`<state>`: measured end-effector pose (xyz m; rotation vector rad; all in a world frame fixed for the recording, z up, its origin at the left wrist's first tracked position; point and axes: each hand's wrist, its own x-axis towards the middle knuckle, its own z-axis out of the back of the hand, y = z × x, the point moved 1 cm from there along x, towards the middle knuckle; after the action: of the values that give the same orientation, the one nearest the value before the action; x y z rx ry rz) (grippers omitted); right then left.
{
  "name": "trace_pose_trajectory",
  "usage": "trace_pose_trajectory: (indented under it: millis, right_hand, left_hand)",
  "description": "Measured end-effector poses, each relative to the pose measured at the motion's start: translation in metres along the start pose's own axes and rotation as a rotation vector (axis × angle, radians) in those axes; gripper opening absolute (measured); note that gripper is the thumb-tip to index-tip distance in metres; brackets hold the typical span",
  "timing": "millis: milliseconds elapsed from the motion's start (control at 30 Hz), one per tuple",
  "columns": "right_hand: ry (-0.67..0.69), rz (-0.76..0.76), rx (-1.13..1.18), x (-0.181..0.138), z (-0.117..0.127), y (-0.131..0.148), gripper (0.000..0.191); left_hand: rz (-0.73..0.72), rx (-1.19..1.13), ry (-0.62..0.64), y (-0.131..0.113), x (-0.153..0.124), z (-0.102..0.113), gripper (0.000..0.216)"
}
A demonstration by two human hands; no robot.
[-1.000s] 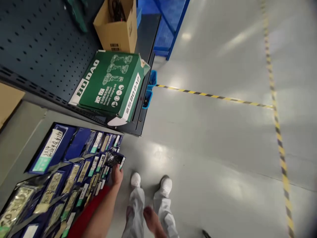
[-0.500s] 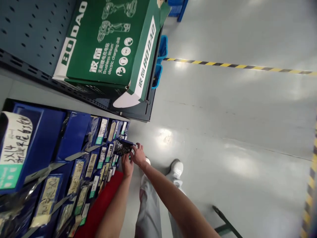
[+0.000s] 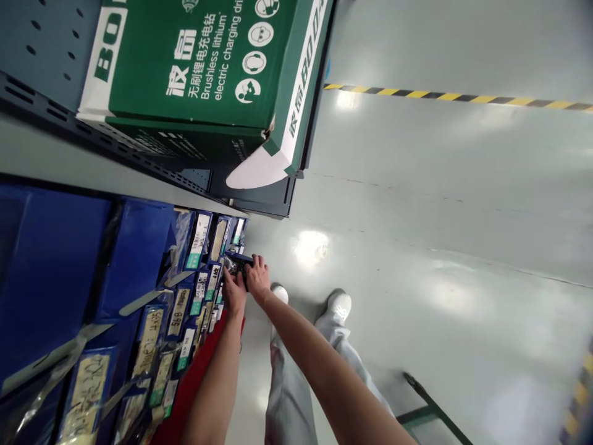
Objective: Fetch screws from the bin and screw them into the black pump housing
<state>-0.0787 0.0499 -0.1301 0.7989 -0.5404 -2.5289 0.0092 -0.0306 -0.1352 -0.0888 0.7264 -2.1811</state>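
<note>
Head view: got left hand (image 3: 235, 293) and right hand (image 3: 257, 278) both at a small bin (image 3: 241, 256) sticking out among labelled bins (image 3: 199, 240), near a big green box (image 3: 185, 80). Honestly can't tell about the fingers (image 3: 257, 262), gripping or loose.

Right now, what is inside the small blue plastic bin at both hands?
Shiny clear plastic and dark contents, too small to identify, show in the bin; the left hand and right hand hide part.
</note>
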Motion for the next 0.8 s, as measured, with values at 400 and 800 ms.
trace_pose_trajectory:
  millis: [400, 800]
  right_hand:
    - [-0.220, -0.085, 0.815, -0.025, 0.014, -0.013, 0.018]
    - [0.134, -0.282, 1.203, -0.054, 0.025, -0.034, 0.020]
  left_hand:
    - [-0.011, -0.020, -0.049, -0.005, -0.015, 0.004, 0.057]
    - [0.129, -0.036, -0.163, -0.021, 0.014, -0.013, 0.036]
